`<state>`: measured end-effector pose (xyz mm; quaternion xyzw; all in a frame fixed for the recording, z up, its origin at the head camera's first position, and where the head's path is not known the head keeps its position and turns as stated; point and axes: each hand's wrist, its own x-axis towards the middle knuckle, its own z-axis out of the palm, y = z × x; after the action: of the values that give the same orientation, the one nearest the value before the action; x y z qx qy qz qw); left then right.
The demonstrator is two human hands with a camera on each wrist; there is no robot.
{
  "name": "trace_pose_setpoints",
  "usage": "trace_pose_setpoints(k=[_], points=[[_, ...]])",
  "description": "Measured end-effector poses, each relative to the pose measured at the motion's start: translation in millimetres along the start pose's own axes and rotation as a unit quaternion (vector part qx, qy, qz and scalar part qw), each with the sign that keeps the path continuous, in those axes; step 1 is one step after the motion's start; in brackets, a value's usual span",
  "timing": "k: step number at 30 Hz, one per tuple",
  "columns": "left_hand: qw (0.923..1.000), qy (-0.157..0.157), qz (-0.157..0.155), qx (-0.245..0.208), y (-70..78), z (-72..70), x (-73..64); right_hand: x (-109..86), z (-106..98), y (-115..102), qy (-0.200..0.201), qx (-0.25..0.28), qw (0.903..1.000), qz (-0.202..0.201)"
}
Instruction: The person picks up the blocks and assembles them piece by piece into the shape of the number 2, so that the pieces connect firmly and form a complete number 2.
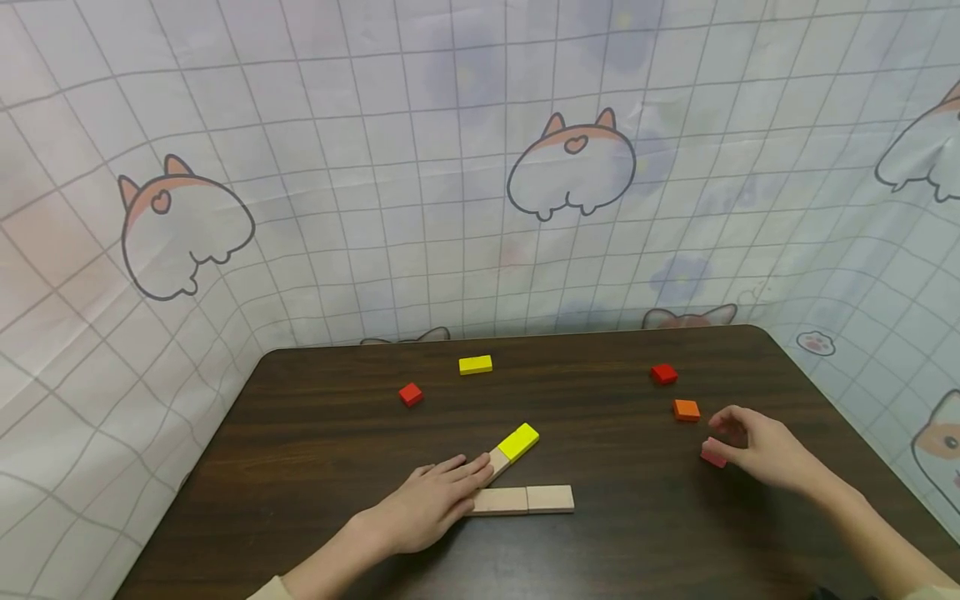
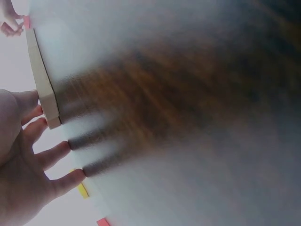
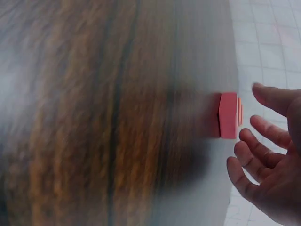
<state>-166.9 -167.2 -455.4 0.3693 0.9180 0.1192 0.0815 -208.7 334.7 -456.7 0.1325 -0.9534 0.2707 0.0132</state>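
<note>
My left hand (image 1: 435, 502) lies palm down with fingers stretched over the near ends of the wooden pieces. Two plain wooden blocks (image 1: 522, 500) lie end to end in a row beside it. A slanted strip, a plain block (image 1: 497, 463) tipped by a yellow block (image 1: 519, 442), runs out from under its fingertips. In the left wrist view the fingers (image 2: 59, 153) are spread along the wooden row (image 2: 42, 77). My right hand (image 1: 765, 448) hovers around a small pink block (image 1: 714, 452), thumb and fingers apart. The right wrist view shows the pink block (image 3: 228, 116) in front of those parted fingers (image 3: 261, 147).
Farther back on the dark wooden table (image 1: 322, 450) lie a red block (image 1: 410, 394) and a yellow block (image 1: 476, 365). An orange block (image 1: 686, 410) and another red block (image 1: 663, 373) sit beyond my right hand. A patterned cloth (image 1: 450, 208) hangs behind.
</note>
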Motion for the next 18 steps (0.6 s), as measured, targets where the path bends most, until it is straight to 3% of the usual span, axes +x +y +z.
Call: trace_pose_setpoints(k=[6, 18], points=[[1.0, 0.0, 0.002, 0.003, 0.2, -0.1, -0.3, -3.0, 2.2, 6.0, -0.021, 0.017, 0.9996, -0.003], [1.0, -0.001, 0.001, 0.003, 0.5, -1.1, -1.0, -4.7, 5.7, 11.6, -0.022, 0.017, 0.9995, -0.011]])
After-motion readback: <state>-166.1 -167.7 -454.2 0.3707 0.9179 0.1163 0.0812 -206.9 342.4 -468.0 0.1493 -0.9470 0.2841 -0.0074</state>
